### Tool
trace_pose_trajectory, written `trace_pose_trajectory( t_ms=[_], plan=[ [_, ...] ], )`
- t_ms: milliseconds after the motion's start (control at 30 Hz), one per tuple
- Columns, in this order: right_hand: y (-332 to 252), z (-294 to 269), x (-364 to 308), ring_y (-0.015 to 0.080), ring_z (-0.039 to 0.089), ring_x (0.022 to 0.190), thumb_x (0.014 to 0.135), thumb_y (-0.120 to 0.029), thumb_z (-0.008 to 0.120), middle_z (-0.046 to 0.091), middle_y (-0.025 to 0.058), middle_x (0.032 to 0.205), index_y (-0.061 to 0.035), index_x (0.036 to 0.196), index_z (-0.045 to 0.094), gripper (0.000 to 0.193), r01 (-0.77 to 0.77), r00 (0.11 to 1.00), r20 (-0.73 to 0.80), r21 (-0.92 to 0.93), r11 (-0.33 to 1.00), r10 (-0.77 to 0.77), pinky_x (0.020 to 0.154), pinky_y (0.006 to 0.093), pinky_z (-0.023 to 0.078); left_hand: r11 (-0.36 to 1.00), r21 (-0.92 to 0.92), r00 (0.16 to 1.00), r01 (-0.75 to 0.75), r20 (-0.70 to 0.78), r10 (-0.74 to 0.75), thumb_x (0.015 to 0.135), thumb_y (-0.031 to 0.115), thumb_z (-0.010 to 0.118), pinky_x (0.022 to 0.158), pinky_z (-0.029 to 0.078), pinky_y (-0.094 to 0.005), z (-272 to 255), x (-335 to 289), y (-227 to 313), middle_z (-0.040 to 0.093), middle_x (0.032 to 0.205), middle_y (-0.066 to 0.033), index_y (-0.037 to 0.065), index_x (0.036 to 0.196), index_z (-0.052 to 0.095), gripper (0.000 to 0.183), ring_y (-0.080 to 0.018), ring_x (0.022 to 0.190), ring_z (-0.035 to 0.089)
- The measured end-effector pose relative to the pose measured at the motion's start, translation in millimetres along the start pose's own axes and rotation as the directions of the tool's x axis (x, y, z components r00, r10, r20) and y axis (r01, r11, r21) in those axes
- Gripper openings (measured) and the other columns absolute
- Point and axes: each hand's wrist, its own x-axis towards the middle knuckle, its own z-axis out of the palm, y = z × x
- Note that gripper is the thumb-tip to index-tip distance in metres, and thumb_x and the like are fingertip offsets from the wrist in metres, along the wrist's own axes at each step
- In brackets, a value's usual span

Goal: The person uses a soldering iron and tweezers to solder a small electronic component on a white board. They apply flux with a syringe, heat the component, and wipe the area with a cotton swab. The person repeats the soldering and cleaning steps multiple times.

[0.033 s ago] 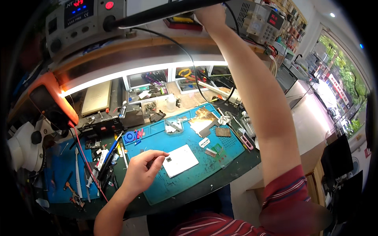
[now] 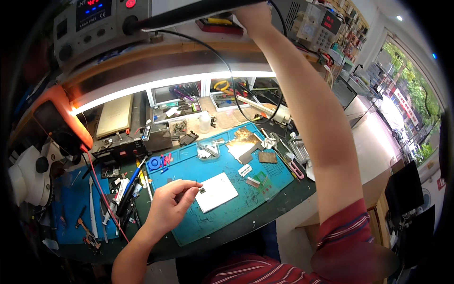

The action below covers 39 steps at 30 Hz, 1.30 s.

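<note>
My left hand (image 2: 173,204) is over the blue work mat (image 2: 222,215). Its thumb and index finger are pinched together at the left corner of a white flat plate (image 2: 218,193). A small dark square chip (image 2: 203,190) lies on the plate right beside the fingertips. What the pinch holds, if anything, is too small to make out. My right arm stretches up and away to the shelf. There my right hand (image 2: 254,20) is against a thick black hose (image 2: 189,15) that runs from a grey soldering station (image 2: 101,31); its fingers are mostly hidden at the top edge.
A clear tray of small parts (image 2: 208,150) and a copper-coloured sheet (image 2: 243,142) lie on the mat. Tools crowd the left side near a white microscope (image 2: 30,175) and an orange meter (image 2: 71,118). The thin black cable (image 2: 227,66) loops down over the bench.
</note>
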Motion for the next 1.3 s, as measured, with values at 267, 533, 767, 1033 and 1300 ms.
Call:
trace_pose_trajectory(
  t_ms=[267,533,767,1033,1300],
  plan=[
    [-64,-92,-39,0.0225,0.062,0.060,0.086,-0.001,0.077,0.067,0.0116,0.077,0.0007,0.086,0.069,0.008,-0.564,0.812,0.507,0.556,0.611,0.288,0.054,0.0332,0.047,0.994,0.038,0.995,0.099,0.029,-0.101,0.100,0.007,0.067,0.065,0.048,-0.0230,10,0,0,0.072,0.088,-0.0051,0.000,0.117,0.076,0.020,-0.0065,0.075,0.062],
    [-83,-211,-184,0.0228,0.070,0.075,0.092,-0.020,0.075,0.073,0.0080,0.093,-0.0064,0.110,0.076,0.022,-0.203,0.519,0.735,0.601,0.773,-0.436,0.067,0.0360,0.055,0.997,0.072,0.994,-0.017,0.108,0.009,0.099,0.007,0.069,0.061,0.047,-0.0291,6,-7,-5,0.070,0.085,-0.0083,0.002,0.113,0.077,0.017,-0.0128,0.066,0.059],
    [-84,-183,-314,0.0266,0.072,0.083,0.093,-0.013,0.075,0.072,0.0074,0.101,-0.0085,0.109,0.074,0.017,-0.141,0.595,0.591,0.745,0.653,-0.546,0.072,0.0366,0.058,0.996,0.054,0.992,-0.072,0.110,0.066,0.100,0.013,0.070,0.068,0.051,-0.0340,17,-33,14,0.068,0.088,-0.0105,0.003,0.114,0.074,0.018,-0.0223,0.075,0.064],
    [-149,-159,-314,0.0287,0.073,0.082,0.094,-0.018,0.074,0.073,0.0077,0.092,-0.0088,0.110,0.073,0.018,-0.256,0.519,0.627,0.762,0.594,-0.580,0.069,0.0389,0.058,0.966,0.225,0.944,0.126,-0.328,-0.046,0.094,0.001,0.072,0.054,0.043,-0.0257,0,-114,22,0.066,0.082,-0.0059,0.003,0.106,0.075,0.013,-0.0105,0.061,0.058],
    [-284,-95,-356,0.0397,0.073,0.069,0.094,-0.031,0.072,0.072,0.0204,0.077,0.0028,0.121,0.053,0.047,-0.035,0.506,0.663,0.655,0.755,-0.552,0.058,0.0453,0.058,0.970,0.057,0.771,0.238,-0.618,-0.153,0.097,0.000,0.071,0.060,0.039,-0.0195,-21,-189,19,0.067,0.095,0.0003,0.003,0.111,0.079,0.017,-0.0022,0.072,0.054]
  ],
)
